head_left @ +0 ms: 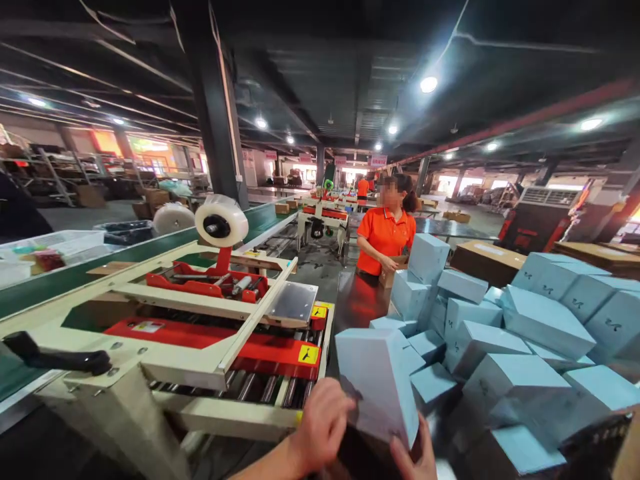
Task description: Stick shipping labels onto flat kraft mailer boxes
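Both my hands grip one light blue box (377, 380) at the bottom centre. My left hand (320, 427) is curled round its left lower edge. My right hand (415, 457) supports it from below, with only some fingers showing. The box is tilted and held just in front of a big heap of like blue boxes (505, 347) to the right.
A carton-sealing machine (210, 333) with a tape roll (221, 221) and rollers stands at the left, beside a green conveyor belt (60, 277). A person in an orange shirt (386, 233) stands beyond the heap, hands at a brown carton (393, 267). More brown cartons (487, 260) lie behind the heap.
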`<state>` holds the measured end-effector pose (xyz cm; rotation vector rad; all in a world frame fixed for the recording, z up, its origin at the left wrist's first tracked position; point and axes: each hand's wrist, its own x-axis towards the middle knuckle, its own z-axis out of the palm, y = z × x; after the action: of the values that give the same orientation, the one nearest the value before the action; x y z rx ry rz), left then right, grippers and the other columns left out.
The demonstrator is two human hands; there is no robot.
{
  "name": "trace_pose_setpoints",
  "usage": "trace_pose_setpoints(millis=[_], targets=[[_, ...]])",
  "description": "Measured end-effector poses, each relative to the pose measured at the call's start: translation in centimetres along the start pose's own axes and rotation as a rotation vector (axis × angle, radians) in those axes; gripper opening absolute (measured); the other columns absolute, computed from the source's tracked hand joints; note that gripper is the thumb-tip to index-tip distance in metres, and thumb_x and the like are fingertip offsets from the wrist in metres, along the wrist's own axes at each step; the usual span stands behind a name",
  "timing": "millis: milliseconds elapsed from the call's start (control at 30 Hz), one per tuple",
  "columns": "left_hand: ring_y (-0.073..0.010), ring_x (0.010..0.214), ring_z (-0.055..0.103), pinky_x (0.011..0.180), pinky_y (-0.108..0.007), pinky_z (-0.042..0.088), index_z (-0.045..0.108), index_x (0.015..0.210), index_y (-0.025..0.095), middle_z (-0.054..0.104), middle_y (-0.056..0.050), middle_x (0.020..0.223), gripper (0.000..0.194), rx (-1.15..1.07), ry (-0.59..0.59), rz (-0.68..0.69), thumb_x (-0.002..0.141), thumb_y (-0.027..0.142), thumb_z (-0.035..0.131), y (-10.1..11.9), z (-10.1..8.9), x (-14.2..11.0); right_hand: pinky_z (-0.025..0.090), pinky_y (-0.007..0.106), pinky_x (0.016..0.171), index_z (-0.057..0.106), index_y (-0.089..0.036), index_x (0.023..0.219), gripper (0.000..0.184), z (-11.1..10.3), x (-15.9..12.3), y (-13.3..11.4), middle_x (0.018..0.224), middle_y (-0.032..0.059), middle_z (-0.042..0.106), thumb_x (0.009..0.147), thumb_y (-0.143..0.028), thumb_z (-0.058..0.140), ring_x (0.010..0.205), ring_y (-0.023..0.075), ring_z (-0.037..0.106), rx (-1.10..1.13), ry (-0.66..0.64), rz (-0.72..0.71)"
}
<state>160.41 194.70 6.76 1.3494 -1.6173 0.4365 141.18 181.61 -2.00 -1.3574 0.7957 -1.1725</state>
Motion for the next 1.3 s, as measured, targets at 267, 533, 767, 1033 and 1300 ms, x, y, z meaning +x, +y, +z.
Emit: trace_pose_setpoints(millis=[267,533,767,1033,1300], targets=[[-0.024,0.096,0.06,0.093,-0.042,0.048,0.065,0.09,0.017,0.067,-0.009,0.095,0.022,-0.233,-0.46,-0.662,0.087,0.021,0.044,-5.2,3.7,-2.5,0.061,0.045,0.084,0.046,-0.029,0.121,0.07,1.9,0.9,-4.0,0.114,0.0035,0.061,0.063,-0.046,0.079,0.097,0.0226,0.066,0.34,-0.028,0.256],[-0.0213,0.105,0.059,0.098,-0.037,0.047,0.068,0.097,0.018,0.064,-0.009,0.104,0.026,-0.343,-0.35,-0.629,0.086,0.018,0.044,-6.0,3.1,-4.5,0.06,0.047,0.088,0.047,-0.027,0.118,0.06,1.8,0.6,-4.6,0.105,0.0032,0.069,0.068,-0.043,0.078,0.091,0.0238,0.07,0.426,-0.16,0.343],[-0.0226,0.103,0.059,0.095,-0.04,0.048,0.068,0.1,0.019,0.062,-0.009,0.102,0.027,-0.268,-0.255,-0.529,0.09,0.018,0.043,-5.3,3.8,-5.8,0.059,0.044,0.089,0.052,-0.028,0.114,0.057,1.5,0.6,-4.2,0.099,-0.0016,0.072,0.067,-0.039,0.083,0.09,0.0216,0.072,0.511,-0.18,0.365],[-0.0227,0.119,0.054,0.106,-0.041,0.043,0.061,0.117,0.02,0.058,-0.012,0.121,0.034,-0.219,-0.08,-0.499,0.088,0.014,0.043,-5.1,4.2,-6.9,0.057,0.047,0.092,0.057,-0.028,0.112,0.054,1.7,0.3,-4.5,0.099,-0.0009,0.073,0.067,-0.039,0.084,0.09,0.0225,0.071,0.521,-0.203,0.381],[-0.0231,0.103,0.061,0.1,-0.041,0.046,0.064,0.108,0.019,0.069,-0.007,0.104,0.031,-0.568,0.11,-1.028,0.08,0.027,0.053,-5.3,5.1,-7.5,0.056,0.045,0.093,0.047,-0.031,0.128,0.071,-0.7,-0.3,-5.9,0.117,0.0032,0.065,0.067,-0.044,0.081,0.104,0.0245,0.066,0.186,-0.256,0.223]])
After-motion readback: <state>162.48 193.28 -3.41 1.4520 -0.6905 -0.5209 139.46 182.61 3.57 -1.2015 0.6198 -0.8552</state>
